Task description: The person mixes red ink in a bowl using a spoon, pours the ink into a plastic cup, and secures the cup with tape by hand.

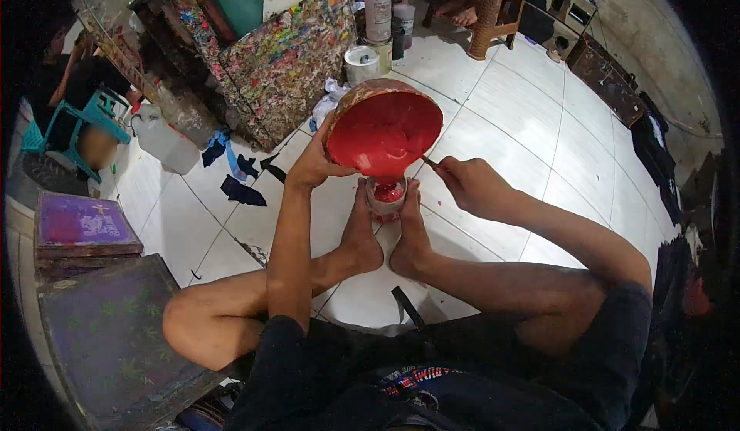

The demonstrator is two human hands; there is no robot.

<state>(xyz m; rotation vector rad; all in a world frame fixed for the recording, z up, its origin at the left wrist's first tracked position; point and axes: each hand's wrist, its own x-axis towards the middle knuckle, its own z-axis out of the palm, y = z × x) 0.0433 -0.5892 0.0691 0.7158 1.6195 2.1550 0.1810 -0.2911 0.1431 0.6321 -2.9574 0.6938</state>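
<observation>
My left hand grips the side of a round bowl, which is tipped toward me. Thick red paint coats the bowl's inside and runs over its lower lip. Below that lip a clear jar stands on the floor between my bare feet, with red paint in it. My right hand is closed around a thin dark handle at the bowl's right edge. What the handle's far end looks like is hidden in the paint.
Screen-like framed boards lie at my left. Ahead are a paint-crusted box, paint cans and white bottles. A plastic jug and dark rags lie left. Another person's foot shows near a brown stool.
</observation>
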